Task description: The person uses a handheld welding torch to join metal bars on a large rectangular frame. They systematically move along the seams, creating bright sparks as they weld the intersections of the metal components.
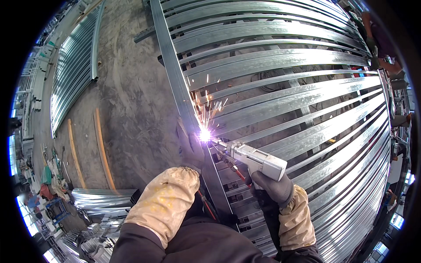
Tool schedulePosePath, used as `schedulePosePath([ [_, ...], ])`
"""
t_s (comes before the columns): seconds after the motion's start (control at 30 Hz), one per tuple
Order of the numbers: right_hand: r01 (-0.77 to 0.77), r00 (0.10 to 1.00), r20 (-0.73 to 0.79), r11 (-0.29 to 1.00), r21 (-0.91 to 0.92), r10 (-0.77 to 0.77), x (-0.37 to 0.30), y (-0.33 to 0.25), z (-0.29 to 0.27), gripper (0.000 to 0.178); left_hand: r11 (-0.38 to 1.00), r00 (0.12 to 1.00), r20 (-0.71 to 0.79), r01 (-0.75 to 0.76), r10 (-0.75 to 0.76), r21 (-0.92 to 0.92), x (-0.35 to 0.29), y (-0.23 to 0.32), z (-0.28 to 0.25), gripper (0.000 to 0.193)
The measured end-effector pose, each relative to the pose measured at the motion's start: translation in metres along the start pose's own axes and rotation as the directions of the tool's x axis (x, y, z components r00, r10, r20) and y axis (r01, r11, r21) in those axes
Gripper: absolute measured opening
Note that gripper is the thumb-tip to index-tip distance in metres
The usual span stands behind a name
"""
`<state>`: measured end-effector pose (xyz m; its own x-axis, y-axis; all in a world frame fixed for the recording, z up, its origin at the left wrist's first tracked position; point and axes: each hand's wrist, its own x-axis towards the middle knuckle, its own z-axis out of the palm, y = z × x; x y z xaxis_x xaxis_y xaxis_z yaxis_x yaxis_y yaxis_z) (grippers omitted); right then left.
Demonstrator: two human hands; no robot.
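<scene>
My right hand (275, 187), in a dark glove, is closed around the handle of a silver, box-bodied welding gun (258, 160). Its nozzle points left at a bright violet-white arc (205, 136) on the long metal side rail (175, 81), and orange sparks (209, 111) fly up from that spot. My left hand (192, 148), also in a dark glove, rests on the rail just left of and below the arc; glare hides how its fingers are bent. Tan sleeve covers (164, 197) wrap both forearms. A red and black hose (239, 173) hangs below the gun.
Many parallel galvanised bars (280, 94) run right from the rail. A slatted metal panel (76, 65) lies on the concrete floor (131, 83) at far left, near two wooden strips (104, 149). Stacked metal profiles (103, 198) lie lower left. Another person's arm (388, 65) shows at the right edge.
</scene>
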<state>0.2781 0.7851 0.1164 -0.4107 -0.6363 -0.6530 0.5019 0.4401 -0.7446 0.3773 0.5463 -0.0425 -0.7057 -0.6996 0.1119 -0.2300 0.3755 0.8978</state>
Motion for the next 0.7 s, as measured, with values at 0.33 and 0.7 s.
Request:
schedulePosePath([
  [0.33,-0.018,1.0,-0.009,0.998,0.064,0.019,-0.004,0.0,0.001,0.028,0.998,1.0,0.01,0.026,-0.026,-0.059,0.005,0.014,-0.002,0.061],
  [0.7,0.023,0.999,-0.047,1.0,0.015,-0.022,-0.008,0.002,0.003,0.023,0.999,0.999,-0.002,0.036,-0.036,0.005,0.002,-0.003,0.001,0.062],
])
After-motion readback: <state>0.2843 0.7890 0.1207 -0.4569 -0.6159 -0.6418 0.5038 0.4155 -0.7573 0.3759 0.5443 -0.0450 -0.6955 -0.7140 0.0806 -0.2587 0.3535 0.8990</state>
